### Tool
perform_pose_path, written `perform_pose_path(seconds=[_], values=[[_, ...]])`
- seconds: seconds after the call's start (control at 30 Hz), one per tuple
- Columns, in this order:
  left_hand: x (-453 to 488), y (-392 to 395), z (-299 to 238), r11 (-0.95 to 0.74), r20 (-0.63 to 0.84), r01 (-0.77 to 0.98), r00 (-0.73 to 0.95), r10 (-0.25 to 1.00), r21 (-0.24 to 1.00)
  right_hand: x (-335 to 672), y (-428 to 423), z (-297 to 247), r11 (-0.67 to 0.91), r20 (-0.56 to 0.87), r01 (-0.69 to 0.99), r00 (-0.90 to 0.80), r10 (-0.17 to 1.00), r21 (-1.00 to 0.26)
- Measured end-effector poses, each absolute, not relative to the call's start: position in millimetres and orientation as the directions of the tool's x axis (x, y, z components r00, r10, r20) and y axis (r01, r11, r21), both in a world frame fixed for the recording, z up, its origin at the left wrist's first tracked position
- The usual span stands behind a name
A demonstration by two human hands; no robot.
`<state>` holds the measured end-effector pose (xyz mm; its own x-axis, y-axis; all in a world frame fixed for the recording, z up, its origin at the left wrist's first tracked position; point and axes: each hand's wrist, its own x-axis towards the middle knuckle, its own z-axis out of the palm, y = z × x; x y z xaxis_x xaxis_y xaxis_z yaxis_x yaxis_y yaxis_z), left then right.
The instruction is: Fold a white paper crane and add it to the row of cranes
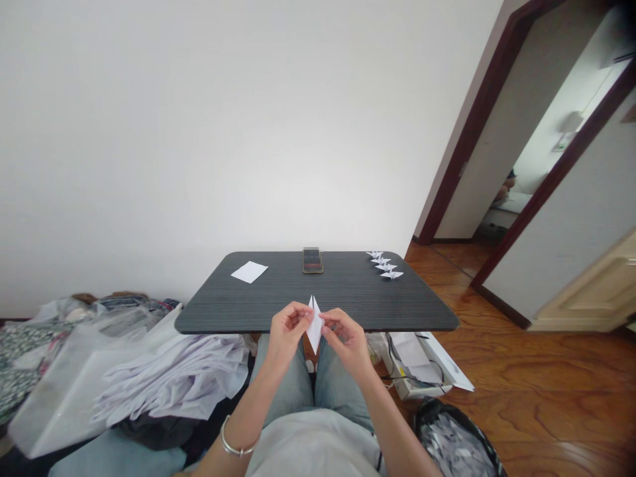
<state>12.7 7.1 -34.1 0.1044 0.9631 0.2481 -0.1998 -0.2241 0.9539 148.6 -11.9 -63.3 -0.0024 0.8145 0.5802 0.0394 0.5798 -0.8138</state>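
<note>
The left hand (287,331) and right hand (348,341) are close together, their fingertips pinching a narrow, pointed fold of white paper (314,324) from either side. It stands upright over the near edge of a dark table (278,291) (a thin bangle (233,438) circles the left wrist). Farther along the table lie a flat white sheet (249,271), a phone (313,260) and a row of paper cranes (385,265), probably four.

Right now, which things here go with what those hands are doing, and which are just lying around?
Belongs: left hand, right hand, folded white paper, white paper sheet, paper cranes.
Just lying around: phone, white cloth pile, black bag.
</note>
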Motion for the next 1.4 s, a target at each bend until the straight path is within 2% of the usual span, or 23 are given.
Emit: perform_pose_path(seconds=[0.17,0.37,0.6,0.87,0.97,1.23,1.4], values=[[12.6,6.5,-34.2,-0.235,0.255,-0.164,0.111,0.961,0.958,148.5,-12.7,-65.3,0.532,0.532,0.016,0.004,0.847,-0.847],[13.6,6.3,-36.4,-0.204,0.235,-0.232,0.112,0.966,0.951,146.0,-10.9,-66.1,0.48,0.476,-0.067,0.06,0.877,-0.875],[14.7,4.1,-35.8,-0.172,0.219,-0.274,0.149,0.964,0.946,146.4,-12.2,-63.8,0.466,0.462,-0.045,0.081,0.883,-0.884],[13.2,2.4,-33.7,-0.197,0.228,-0.198,0.144,0.963,0.96,145.0,-12.3,-62.7,0.388,0.374,-0.1,0.13,0.918,-0.916],[12.1,2.3,-33.9,-0.18,0.206,-0.153,0.174,0.963,0.972,145.5,-11.9,-62.1,0.384,0.366,-0.101,0.162,0.917,-0.918],[11.6,2.2,-36.2,-0.143,0.17,-0.154,0.183,0.968,0.978,147.2,-11.7,-63.5,0.389,0.376,-0.124,0.114,0.919,-0.913],[14.2,2.6,-39.0,-0.19,0.21,-0.188,0.096,0.973,0.964,145.1,-9.4,-66.3,0.397,0.378,-0.131,0.148,0.914,-0.908]])
